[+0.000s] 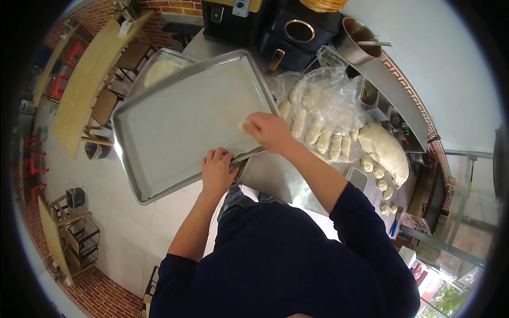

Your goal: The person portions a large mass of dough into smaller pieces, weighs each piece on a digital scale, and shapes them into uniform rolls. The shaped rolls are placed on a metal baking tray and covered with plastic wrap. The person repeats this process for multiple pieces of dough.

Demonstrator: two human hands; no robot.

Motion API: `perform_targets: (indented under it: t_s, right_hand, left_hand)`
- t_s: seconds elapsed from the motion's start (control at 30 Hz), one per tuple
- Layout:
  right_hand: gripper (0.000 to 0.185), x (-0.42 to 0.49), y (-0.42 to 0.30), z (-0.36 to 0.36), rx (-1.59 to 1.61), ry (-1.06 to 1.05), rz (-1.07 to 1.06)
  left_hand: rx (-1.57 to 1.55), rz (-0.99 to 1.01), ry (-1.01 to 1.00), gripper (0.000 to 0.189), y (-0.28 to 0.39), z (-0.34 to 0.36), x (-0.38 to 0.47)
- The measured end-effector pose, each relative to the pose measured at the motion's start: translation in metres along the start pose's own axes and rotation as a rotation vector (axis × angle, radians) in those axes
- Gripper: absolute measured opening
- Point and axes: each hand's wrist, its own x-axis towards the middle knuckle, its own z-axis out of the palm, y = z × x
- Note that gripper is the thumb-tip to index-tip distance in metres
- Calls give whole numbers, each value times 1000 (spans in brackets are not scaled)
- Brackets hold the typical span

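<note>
A large rectangular metal baking tray [183, 127] lies tilted before me, its left part reaching past the counter over the floor. My left hand [218, 167] grips the tray's near rim, fingers over the edge. Over the tray's right part, my right hand [265, 131] has its fingers bent together around a small pale thing, perhaps dough or a cloth, at the tray's surface; most of it is hidden. To the right, elongated dough pieces [324, 141] lie under a clear plastic bag [330, 95]. A large dough mass [385, 151] and several small dough balls [378, 172] rest on the counter.
Behind the tray is another tray [137, 85] holding dough. A dark air fryer [298, 35] and a steel pot [360, 53] stand at the back. A blue-handled knife [394, 227] lies at the right. Wooden tables [91, 75] and stools are on the left.
</note>
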Motion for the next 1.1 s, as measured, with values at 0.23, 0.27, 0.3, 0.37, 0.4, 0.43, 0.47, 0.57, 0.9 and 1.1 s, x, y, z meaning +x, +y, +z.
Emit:
perform_targets:
  t_s: [0.23,0.27,0.3,0.37,0.4,0.43,0.47,0.57,0.9,1.1]
  right_hand:
    - [18,-81,34,8,29,434,-85]
    - [17,-104,42,2,80,465,25]
    - [17,-128,51,-1,107,444,78]
    - [17,-187,80,-16,101,436,217]
    - [17,-218,96,-22,93,483,264]
    - [17,-248,118,-34,22,565,353]
    - [18,-272,140,-44,-34,633,436]
    - [28,-337,213,-94,-143,729,811]
    - [59,-349,335,-119,-398,398,1218]
    - [39,-331,229,-101,374,1103,801]
  left_hand:
    - [-22,-41,22,47,-18,29,-7]
    - [3,-76,-8,54,-14,29,-3]
    - [-49,-12,36,62,-7,31,1]
    - [-170,176,141,78,13,40,17]
    - [-149,234,56,85,24,45,27]
    - [-128,328,22,92,34,46,33]
    - [-79,316,-96,90,43,50,40]
    - [-7,251,-121,86,63,53,46]
    - [-234,520,-98,43,182,118,32]
    - [-942,204,-422,49,253,176,72]
